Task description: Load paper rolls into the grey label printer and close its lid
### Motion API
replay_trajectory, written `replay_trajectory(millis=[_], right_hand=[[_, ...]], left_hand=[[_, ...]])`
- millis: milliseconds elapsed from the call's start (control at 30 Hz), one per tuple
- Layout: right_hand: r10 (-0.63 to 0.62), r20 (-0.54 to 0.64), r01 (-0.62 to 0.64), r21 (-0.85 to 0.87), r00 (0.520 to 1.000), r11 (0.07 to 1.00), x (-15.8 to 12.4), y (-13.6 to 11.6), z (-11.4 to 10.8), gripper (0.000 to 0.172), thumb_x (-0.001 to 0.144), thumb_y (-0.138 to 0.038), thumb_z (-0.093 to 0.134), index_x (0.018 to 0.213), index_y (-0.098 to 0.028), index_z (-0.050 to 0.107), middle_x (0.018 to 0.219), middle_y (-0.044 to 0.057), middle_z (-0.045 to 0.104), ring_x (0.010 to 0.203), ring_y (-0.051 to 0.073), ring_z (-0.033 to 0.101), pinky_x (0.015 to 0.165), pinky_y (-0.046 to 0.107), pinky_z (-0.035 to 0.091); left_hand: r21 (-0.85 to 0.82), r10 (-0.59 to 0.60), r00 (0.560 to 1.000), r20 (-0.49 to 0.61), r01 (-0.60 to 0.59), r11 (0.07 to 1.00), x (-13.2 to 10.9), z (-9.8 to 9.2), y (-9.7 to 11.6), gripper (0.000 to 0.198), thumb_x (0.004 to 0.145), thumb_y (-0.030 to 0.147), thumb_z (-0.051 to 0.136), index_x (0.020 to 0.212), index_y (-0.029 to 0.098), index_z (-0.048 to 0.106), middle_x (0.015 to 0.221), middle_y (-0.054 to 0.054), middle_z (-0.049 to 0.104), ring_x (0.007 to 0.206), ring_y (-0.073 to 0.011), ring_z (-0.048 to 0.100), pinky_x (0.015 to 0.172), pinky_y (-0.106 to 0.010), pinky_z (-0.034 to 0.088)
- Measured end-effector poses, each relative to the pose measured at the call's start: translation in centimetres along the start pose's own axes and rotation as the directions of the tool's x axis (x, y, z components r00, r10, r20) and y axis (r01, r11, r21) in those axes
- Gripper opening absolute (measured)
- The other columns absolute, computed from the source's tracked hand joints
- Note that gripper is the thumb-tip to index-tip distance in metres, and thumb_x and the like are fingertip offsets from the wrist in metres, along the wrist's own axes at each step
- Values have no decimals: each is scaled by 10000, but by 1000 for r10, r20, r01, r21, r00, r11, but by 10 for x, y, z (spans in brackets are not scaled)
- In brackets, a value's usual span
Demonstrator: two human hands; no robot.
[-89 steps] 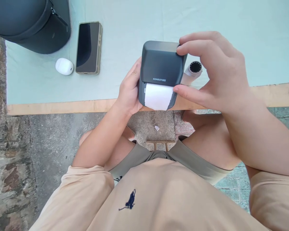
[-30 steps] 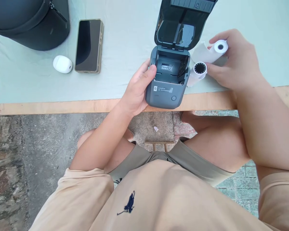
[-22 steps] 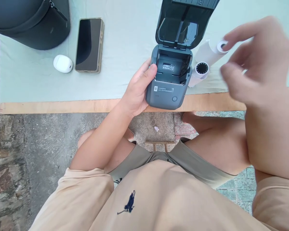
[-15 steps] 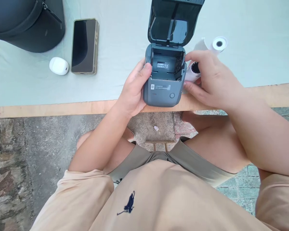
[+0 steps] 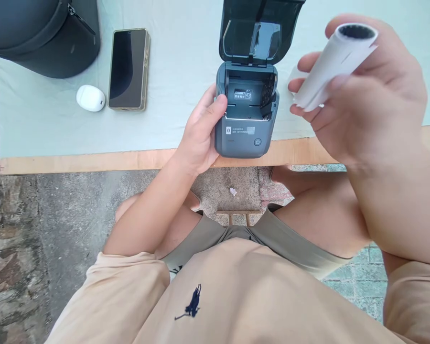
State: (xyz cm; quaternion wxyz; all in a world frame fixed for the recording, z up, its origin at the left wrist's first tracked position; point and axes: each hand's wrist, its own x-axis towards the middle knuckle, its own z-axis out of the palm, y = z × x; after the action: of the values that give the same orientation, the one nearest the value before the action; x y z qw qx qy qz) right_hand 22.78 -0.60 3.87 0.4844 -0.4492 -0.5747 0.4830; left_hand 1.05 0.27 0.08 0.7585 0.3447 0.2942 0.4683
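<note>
Has a black case (image 5: 53, 52), a white oval object (image 5: 91, 98) and a phone (image 5: 127, 69) on the pale cloth (image 5: 186, 57), far left. Holds the dark printer (image 5: 243, 138) by its side in the left hand (image 5: 199, 136), over the wooden edge (image 5: 146, 158), lid (image 5: 241, 40) open at the far end, long axis pointing nearly straight away. Grasps a white paper roll (image 5: 327, 71) in the right hand (image 5: 374, 105), right of the printer, axis slanting, hollow end up and rightward, other end toward the printer.

the paper roll (image 5: 329, 67) has risen (in right hand (image 5: 374, 105)).
</note>
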Motion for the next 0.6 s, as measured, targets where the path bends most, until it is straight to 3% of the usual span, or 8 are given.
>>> replay_trajectory(millis=[67, 100, 167, 233, 333, 400, 433, 600], right_hand=[[178, 40, -181, 96, 983, 979, 4, -4, -2, 308, 889, -345, 498, 1178, -347, 606, 1194, 3, 653, 1100, 238, 663, 805, 429, 612], [199, 46, -203, 105, 979, 974, 5, -4, -1, 313, 896, -350, 472, 1176, -343, 611, 1205, 4, 652, 1114, 239, 659, 809, 422, 613], [92, 3, -92, 27, 996, 995, 6, -5, 3, 320, 892, -330, 503, 1189, -344, 618, 1171, 4, 658, 1035, 225, 677, 797, 399, 613], [-157, -8, 153, -181, 988, 971, 4, -5, 10, 406, 866, -267, 585, 1260, -365, 591, 1191, -17, 648, 935, 187, 679, 794, 375, 605], [-445, 139, 443, -551, 884, 707, 1, -5, 23, 511, 880, -286, 601, 1385, -306, 518, 1275, 23, 609, 1037, 191, 639, 919, 385, 565], [-499, 248, 520, -667, 830, 534, 1, -5, 30, 535, 861, -255, 610, 1387, -252, 512, 1177, 58, 634, 1052, 202, 627, 910, 362, 551], [-505, 277, 535, -689, 818, 489, 2, -4, 33, 522, 848, -223, 610, 1362, -246, 524, 1110, 58, 647, 1020, 200, 635, 870, 347, 551], [-523, 277, 530, -732, 806, 429, 5, -3, 45, 309, 890, -211, 533, 1181, -316, 548, 1017, -8, 694, 908, 178, 675, 747, 330, 525]], left_hand=[[8, 15, 1000, 12, -15, 1000, 1, -2, -1, 279, 962, 323, 483, 1193, 216, 598, 1179, -42, 689, 1275, -227, 613, 1089, -375, 501], [10, 22, 999, 27, -22, 1000, 2, -3, -1, 261, 955, 331, 498, 1166, 225, 609, 1173, -37, 693, 1257, -222, 620, 1078, -368, 510], [11, 25, 999, 41, -25, 1000, 2, -4, -2, 220, 939, 338, 527, 1117, 252, 625, 1151, -31, 705, 1217, -219, 633, 1042, -356, 537], [15, 19, 999, 28, -19, 1000, 2, -2, -2, 199, 942, 318, 516, 1101, 262, 622, 1118, -28, 712, 1197, -213, 640, 1014, -345, 555], [8, 9, 1000, -16, -9, 1000, 1, 2, -1, 184, 941, 250, 505, 1090, 250, 613, 1079, -17, 712, 1173, -188, 654, 999, -305, 560], [-20, 24, 999, -27, -24, 999, 0, 5, 0, 164, 937, 246, 513, 1068, 240, 613, 1068, -13, 707, 1133, -174, 668, 970, -278, 564], [-36, 30, 999, -29, -31, 999, -1, 7, 0, 166, 946, 268, 504, 1065, 232, 614, 1054, -12, 701, 1129, -172, 671, 959, -274, 565], [-61, 25, 998, -56, -28, 998, -2, 10, 2, 218, 981, 283, 447, 1037, 213, 646, 904, -6, 683, 1149, -171, 671, 909, -255, 572]])
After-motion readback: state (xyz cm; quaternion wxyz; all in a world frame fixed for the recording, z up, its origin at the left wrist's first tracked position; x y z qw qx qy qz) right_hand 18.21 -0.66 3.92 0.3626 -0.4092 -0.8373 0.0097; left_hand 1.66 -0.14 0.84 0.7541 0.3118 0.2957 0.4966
